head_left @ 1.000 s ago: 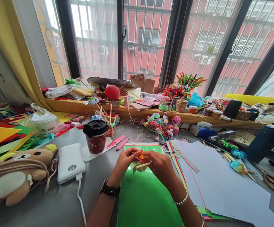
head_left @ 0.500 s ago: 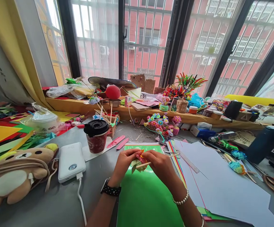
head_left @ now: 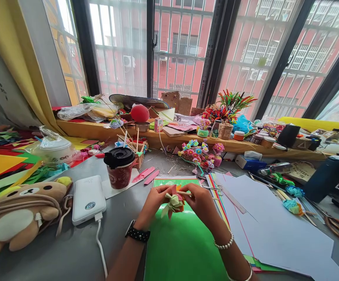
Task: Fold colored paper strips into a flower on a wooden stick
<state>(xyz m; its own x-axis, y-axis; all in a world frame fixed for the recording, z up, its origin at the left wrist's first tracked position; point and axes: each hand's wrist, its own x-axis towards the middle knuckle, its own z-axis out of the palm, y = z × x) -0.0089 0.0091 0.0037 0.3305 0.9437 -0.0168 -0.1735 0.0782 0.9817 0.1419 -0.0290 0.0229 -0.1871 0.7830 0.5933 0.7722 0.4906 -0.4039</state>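
Observation:
A folded paper flower [head_left: 174, 203] in pale green, pink and orange is held above the green sheet [head_left: 184, 246]. My left hand [head_left: 155, 200] grips its left side, thumb and fingers closed on the paper. In my right hand [head_left: 200, 199] a thin pale wooden stick [head_left: 183, 192] is pinched, its left end against the upper right of the flower. Whether the stick's tip enters the folds cannot be made out. Some of my left fingertips are hidden behind the petals.
Left stand a lidded paper cup [head_left: 119, 175], a white power bank [head_left: 89, 199] with its cable, and a plush bear [head_left: 17, 222]. White paper [head_left: 272, 222], a ruler [head_left: 234, 200] and scissors [head_left: 218, 190] lie right. Craft flowers [head_left: 197, 154] sit behind, below a crowded sill.
The flower has turned so its pale green folds face me more fully. The stick has moved from across the flower's lower part up to its upper right side.

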